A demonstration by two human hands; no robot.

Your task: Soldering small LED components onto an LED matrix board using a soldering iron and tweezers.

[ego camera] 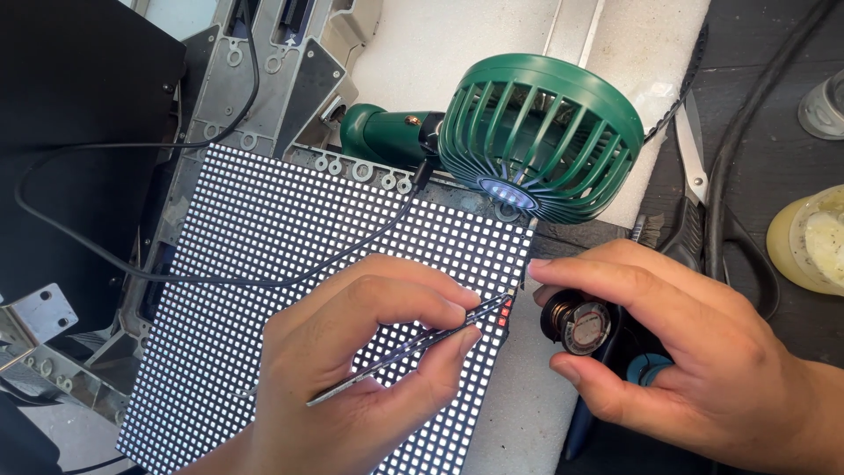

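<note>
My left hand (365,369) pinches a pair of thin dark tweezers (422,345) whose tips reach a red-lit spot at the right edge of a lit LED matrix panel (255,264). The panel glows with rows of white dots. My right hand (681,352) grips a dark tool with a round spool-like end (578,324) and a blue part, just right of the panel's edge. The two hands sit close together over the panel's lower right corner.
A green handheld fan (527,132) lies behind the panel with a black cable (114,255) looping across the panel. Scissors (694,176), thick black cords, a yellowish jar (809,242) and a clear bottle (825,104) lie at right. Metal frame parts (264,79) sit at upper left.
</note>
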